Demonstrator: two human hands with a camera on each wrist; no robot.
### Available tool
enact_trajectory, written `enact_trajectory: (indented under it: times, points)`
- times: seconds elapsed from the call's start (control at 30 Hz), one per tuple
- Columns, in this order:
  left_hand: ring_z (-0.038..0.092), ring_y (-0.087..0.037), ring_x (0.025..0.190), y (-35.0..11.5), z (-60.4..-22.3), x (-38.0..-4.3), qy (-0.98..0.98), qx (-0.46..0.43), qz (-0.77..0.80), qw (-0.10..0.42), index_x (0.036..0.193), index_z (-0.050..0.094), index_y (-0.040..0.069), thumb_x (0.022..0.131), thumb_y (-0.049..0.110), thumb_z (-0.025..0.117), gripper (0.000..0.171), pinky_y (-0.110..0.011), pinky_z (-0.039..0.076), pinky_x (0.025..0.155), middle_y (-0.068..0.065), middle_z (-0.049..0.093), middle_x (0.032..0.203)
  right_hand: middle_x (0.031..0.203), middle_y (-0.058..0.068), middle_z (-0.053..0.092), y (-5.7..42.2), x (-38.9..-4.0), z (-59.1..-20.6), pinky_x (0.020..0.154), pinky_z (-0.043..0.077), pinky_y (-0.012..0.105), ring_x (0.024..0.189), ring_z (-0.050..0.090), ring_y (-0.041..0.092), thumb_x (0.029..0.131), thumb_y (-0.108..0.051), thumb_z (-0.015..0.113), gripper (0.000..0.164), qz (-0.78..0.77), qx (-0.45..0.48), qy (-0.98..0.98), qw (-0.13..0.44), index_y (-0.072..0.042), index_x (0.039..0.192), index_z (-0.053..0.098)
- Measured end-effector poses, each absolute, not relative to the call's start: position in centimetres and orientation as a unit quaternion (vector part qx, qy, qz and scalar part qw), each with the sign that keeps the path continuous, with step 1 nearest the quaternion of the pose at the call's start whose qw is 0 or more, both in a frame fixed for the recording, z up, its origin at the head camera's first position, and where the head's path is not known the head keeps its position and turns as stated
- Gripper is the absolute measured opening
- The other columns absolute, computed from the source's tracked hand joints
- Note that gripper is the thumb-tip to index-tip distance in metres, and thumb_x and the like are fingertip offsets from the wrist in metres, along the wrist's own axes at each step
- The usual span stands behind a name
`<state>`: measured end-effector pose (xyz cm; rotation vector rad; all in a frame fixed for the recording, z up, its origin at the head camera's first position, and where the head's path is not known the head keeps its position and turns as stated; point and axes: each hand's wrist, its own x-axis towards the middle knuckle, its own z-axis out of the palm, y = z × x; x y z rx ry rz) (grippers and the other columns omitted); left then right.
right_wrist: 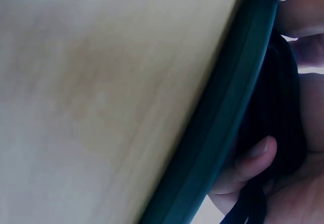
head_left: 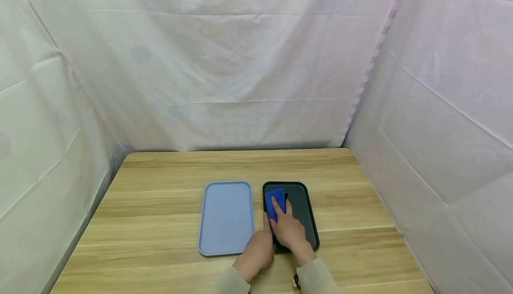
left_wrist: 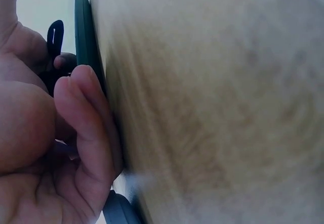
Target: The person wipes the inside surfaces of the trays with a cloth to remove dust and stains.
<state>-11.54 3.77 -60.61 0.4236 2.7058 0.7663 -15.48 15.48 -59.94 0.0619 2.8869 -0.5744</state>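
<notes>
Gripping blue pad [head_left: 274, 196] with right hand [head_left: 287, 229], inside dark green tray [head_left: 300, 209] along left edge. Resting left hand [head_left: 259, 246] at same edge, index straight; can't tell whether clamped. Also see light blue tray [head_left: 226, 218] just left, apart from worktop's [head_left: 160, 222] far edge.

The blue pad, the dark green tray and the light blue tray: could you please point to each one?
Blue pad [head_left: 269, 206]: head view, uncovered part of its top.
Dark green tray [head_left: 303, 211]: head view, bare part of its floor.
Light blue tray [head_left: 227, 218]: head view, middle of its floor.
</notes>
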Motion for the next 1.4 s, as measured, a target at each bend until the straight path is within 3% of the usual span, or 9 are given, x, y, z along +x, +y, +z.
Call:
enact_trajectory:
  times: [0.23,0.47,0.7,0.97,1.4]
  points:
    - [0.044,-0.015,0.041,3.8,-60.7,-11.6,0.939,0.142,0.273,0.153,0.153,0.005,-0.005,0.09,0.002,0.057,0.082,-0.028,0.037,0.041,-0.002,0.047,0.05,0.16,0.019,0.015,15.6,-15.1,-60.1,0.053,0.044,0.041,0.06,0.057,0.026,0.097,-0.04,0.054,0.065,-0.194,0.015,0.976,0.096,-0.04,0.153,0.022]
    - [0.045,-0.015,0.045,3.8,-60.8,-11.7,0.941,0.142,0.269,0.149,0.153,0.007,-0.006,0.089,0.002,0.058,0.082,-0.028,0.038,0.044,-0.003,0.049,0.054,0.16,0.018,0.015,16.1,-14.6,-60.1,0.056,0.046,0.045,0.075,0.064,0.034,0.096,-0.041,0.055,0.066,-0.197,-0.003,0.976,0.098,-0.041,0.153,0.022]
    - [0.047,-0.014,0.047,3.8,-60.7,-11.8,0.944,0.139,0.261,0.148,0.152,0.008,-0.007,0.089,0.004,0.059,0.083,-0.028,0.04,0.046,-0.004,0.051,0.056,0.159,0.019,0.021,17.6,-14.5,-60.2,0.053,0.045,0.039,0.081,0.066,0.034,0.095,-0.042,0.057,0.065,-0.195,-0.052,0.975,0.094,-0.042,0.151,0.025]
    - [0.048,-0.014,0.046,4.1,-60.9,-12.0,0.946,0.128,0.251,0.163,0.154,0.004,-0.002,0.086,0.005,0.064,0.09,-0.029,0.042,0.047,-0.004,0.052,0.055,0.158,0.018,0.025,19.5,-14.8,-59.7,0.08,0.051,0.054,0.109,0.063,0.039,0.095,-0.039,0.059,0.064,-0.208,-0.098,0.969,0.093,-0.041,0.151,0.028]
    - [0.048,-0.014,0.045,4.0,-60.5,-11.9,0.945,0.129,0.252,0.166,0.154,0.005,-0.003,0.087,0.007,0.065,0.091,-0.028,0.041,0.045,-0.003,0.051,0.054,0.158,0.016,0.026,21.1,-14.6,-59.5,0.091,0.047,0.058,0.128,0.049,0.042,0.094,-0.033,0.061,0.064,-0.225,-0.096,0.964,0.101,-0.043,0.15,0.03]
